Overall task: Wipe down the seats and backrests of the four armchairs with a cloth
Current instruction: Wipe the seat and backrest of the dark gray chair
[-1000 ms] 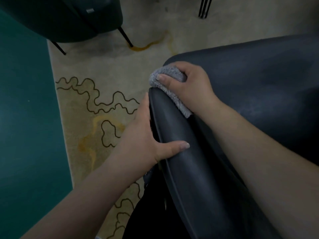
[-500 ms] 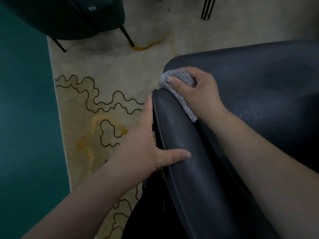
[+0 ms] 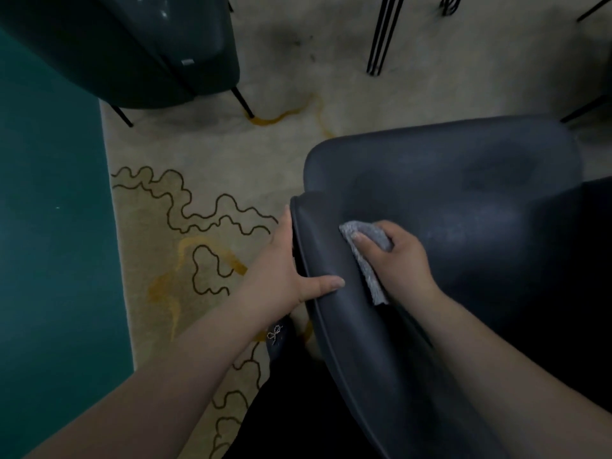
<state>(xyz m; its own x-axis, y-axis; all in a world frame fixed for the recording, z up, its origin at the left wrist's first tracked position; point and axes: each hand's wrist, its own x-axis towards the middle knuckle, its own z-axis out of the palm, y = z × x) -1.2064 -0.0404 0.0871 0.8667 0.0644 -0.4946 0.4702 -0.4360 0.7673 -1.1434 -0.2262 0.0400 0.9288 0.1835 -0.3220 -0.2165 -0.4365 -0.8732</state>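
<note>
Armchair (image 3: 447, 200), dark, fills the right half of the frame on a cream rug (image 3: 205, 154); a second chair (image 3: 126, 51) sits upper left. Left hand (image 3: 284, 276) grips the backrest rim (image 3: 331, 313) at centre, thumb over the top, fingers behind, unchanged from before. Right hand (image 3: 400, 260), closed around the grey cloth (image 3: 367, 256), has moved from the rim's far tip down onto its inner face, cloth pressed flat against it.
</note>
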